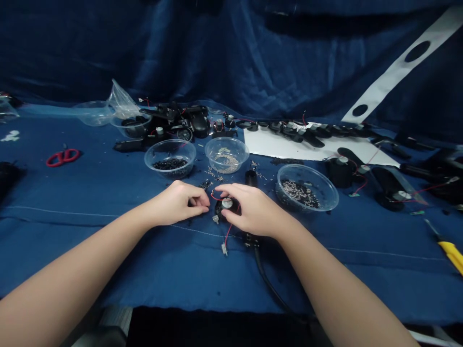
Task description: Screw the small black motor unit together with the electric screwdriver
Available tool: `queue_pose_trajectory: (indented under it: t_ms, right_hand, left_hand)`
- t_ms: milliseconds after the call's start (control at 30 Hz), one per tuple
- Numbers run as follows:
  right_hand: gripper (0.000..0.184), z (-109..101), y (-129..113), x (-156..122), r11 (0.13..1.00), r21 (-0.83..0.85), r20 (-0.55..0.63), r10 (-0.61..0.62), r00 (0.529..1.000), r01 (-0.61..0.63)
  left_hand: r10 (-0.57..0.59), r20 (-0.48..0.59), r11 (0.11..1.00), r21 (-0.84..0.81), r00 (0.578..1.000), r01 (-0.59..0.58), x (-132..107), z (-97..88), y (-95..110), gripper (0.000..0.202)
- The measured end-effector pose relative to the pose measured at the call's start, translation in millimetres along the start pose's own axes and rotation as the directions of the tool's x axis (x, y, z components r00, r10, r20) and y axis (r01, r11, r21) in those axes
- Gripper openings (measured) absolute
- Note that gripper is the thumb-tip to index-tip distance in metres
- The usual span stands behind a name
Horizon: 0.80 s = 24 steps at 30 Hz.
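Left hand (177, 203): curled and palm-down, fingers closed together, their tips at the near-left edge of the part; whether they grip it or only touch it is hidden.

Right hand (253, 209): arched over the part, fingers bent and closed around it, with the silver cap showing between them; the fingertips underneath are hidden.

Held thing: a black wired part (224, 212) between the hands, just above the midline of the table; much of its body is covered by the fingers, so its exact shape is hard to make out.

Wiring: a red wire (227, 233) loops from the part, with a small metal terminal (224, 248) on the near end; another terminal (216, 219) lies just by the left fingers.

Nearby: a black cylinder (251, 178) stands just beyond the right hand; a black cable (269, 277) runs toward the near table edge, its far end tucked under the right wrist area.

Bowls: three clear plastic bowls sit ahead: one of black bits (170, 158), one of pale bits (226, 154), and one of mixed bits (306, 188) — too small to identify.

Rest: red-handled scissors (62, 157) lie on the blue cloth (72, 250); black wired assemblies (311, 132) line a white sheet (275, 144); a yellow-handled screwdriver (448, 255) is cut off at the right edge.
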State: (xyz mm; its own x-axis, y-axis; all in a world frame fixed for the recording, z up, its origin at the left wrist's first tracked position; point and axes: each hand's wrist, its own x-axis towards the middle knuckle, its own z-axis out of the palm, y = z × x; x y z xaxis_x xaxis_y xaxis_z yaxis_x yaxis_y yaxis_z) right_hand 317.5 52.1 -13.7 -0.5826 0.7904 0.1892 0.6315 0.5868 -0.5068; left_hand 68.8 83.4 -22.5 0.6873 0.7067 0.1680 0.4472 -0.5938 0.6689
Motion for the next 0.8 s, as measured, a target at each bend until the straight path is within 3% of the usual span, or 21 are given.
queue_pose_trajectory:
  t_ms: [267,400,600,800]
  right_hand:
    - [0.034,1.3,1.7,1.4,0.999,0.007,-0.017,0.036,0.999,-0.036]
    - [0.036,1.2,1.9,1.9,0.999,0.006,-0.015,0.040,0.999,-0.040]
    - [0.036,1.6,2.0,2.7,0.999,0.000,-0.015,0.036,0.999,-0.036]
    - [0.037,2.6,1.6,2.1,0.999,-0.001,-0.015,0.035,0.999,-0.035]
  left_hand:
    - [0.042,-0.087,0.998,0.044,0.995,-0.038,2.1,8.9,-0.4,0.006]
    - [0.137,-0.129,0.986,0.109,0.982,-0.123,3.8,11.2,1.5,0.005]
    - [0.266,-0.108,0.927,0.300,0.958,-0.224,4.5,13.6,6.6,0.005]
    - [0.290,-0.087,0.915,0.317,0.953,-0.250,3.2,14.8,5.5,0.005]
